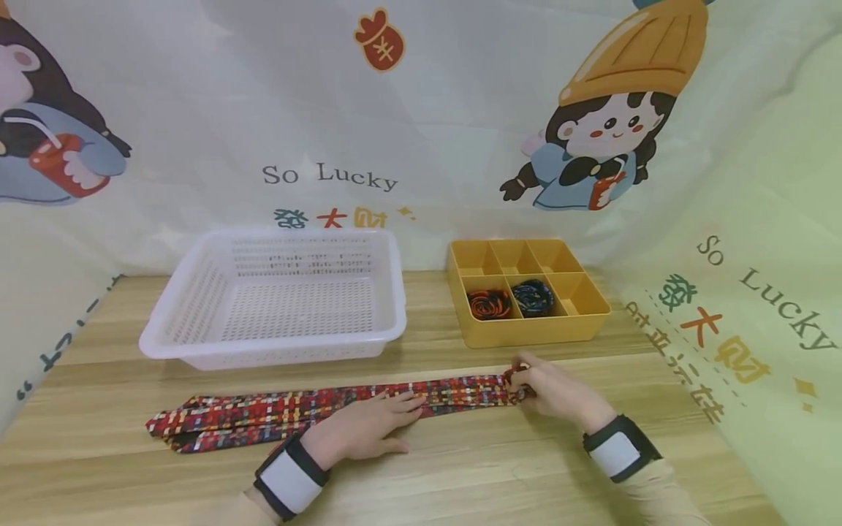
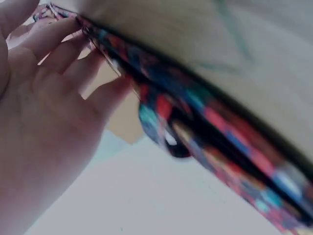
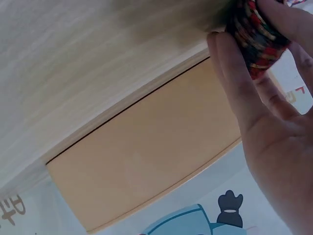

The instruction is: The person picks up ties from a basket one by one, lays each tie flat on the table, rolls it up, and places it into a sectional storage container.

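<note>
A red multicoloured patterned necktie [image 1: 296,409] lies folded lengthwise across the table, its pointed ends at the left. My left hand [image 1: 368,426] rests on the middle of it with fingers straight; the left wrist view shows those fingers along the necktie's edge [image 2: 215,117]. At the right end the necktie is rolled into a small coil [image 3: 257,39], which my right hand [image 1: 555,387] pinches between thumb and fingers. Behind that hand stands a yellow compartment box [image 1: 526,332], holding a rolled orange-and-black necktie [image 1: 489,303] and a rolled dark blue patterned necktie [image 1: 533,297] in two front compartments.
A white perforated plastic basket [image 1: 283,351] stands behind the necktie at the left of the box. Printed cloth [image 1: 447,131] hangs at the back and along both sides of the wooden table [image 1: 473,475].
</note>
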The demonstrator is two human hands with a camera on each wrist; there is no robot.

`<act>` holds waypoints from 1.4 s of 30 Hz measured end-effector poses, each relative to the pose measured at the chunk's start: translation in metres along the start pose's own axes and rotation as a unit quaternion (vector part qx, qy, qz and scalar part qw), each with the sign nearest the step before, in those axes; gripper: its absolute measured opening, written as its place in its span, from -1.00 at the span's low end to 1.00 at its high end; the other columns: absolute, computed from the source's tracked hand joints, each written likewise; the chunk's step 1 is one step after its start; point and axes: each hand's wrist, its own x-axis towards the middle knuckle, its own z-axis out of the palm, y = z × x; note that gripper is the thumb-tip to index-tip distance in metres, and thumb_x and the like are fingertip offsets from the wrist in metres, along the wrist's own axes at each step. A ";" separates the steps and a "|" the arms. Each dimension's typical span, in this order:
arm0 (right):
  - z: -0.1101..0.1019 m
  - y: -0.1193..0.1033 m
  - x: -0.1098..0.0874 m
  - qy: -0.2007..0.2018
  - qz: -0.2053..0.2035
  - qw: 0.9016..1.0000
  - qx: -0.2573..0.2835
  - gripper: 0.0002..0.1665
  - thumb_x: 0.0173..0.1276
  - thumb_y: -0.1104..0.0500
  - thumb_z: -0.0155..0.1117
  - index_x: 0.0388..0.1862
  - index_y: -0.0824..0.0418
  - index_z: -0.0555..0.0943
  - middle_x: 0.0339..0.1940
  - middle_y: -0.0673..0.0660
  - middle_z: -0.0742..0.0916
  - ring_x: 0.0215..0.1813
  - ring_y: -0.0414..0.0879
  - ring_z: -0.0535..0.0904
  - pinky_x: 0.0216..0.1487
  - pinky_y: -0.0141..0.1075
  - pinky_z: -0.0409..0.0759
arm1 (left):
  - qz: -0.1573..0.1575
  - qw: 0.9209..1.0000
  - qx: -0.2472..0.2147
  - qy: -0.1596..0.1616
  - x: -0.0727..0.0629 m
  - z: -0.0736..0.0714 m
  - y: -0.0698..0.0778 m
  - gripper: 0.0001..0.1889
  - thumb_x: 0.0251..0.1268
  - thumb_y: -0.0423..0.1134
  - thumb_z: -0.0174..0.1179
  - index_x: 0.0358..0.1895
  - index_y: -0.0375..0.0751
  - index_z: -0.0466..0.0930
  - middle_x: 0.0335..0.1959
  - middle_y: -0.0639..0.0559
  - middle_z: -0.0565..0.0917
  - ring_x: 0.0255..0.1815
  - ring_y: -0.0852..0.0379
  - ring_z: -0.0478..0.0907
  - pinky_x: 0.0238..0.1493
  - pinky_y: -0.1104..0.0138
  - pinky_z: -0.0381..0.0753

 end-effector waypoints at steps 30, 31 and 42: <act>-0.008 -0.011 0.015 -0.034 0.006 0.999 -0.020 -0.72 -0.14 0.32 0.52 -0.36 0.17 0.72 -0.04 0.22 0.54 -0.27 -0.12 0.55 -0.27 -0.30 0.60 | 0.019 0.984 0.078 0.156 -0.025 0.002 -0.021 -0.70 0.02 -0.45 0.31 -0.10 -0.19 0.71 -0.12 -0.01 0.74 -0.03 0.06 0.63 -0.03 0.27 0.63; -0.009 -0.011 0.015 -0.044 0.011 0.999 -0.011 -0.71 -0.14 0.29 0.53 -0.34 0.17 0.73 -0.01 0.23 0.52 -0.24 -0.10 0.55 -0.25 -0.28 0.60 | 0.018 0.984 0.078 0.156 -0.025 0.002 -0.021 -0.69 0.01 -0.44 0.31 -0.11 -0.19 0.71 -0.12 -0.01 0.74 -0.04 0.06 0.63 -0.02 0.27 0.63; -0.007 -0.015 0.023 -0.029 -0.064 0.996 -0.046 -0.69 0.01 0.33 0.45 -0.18 0.23 0.73 -0.27 0.04 0.58 -0.26 -0.14 0.50 -0.22 -0.30 0.57 | 0.016 0.984 0.078 0.158 -0.026 0.002 -0.020 -0.68 -0.01 -0.46 0.32 -0.11 -0.18 0.71 -0.12 -0.01 0.74 -0.03 0.06 0.63 -0.02 0.27 0.63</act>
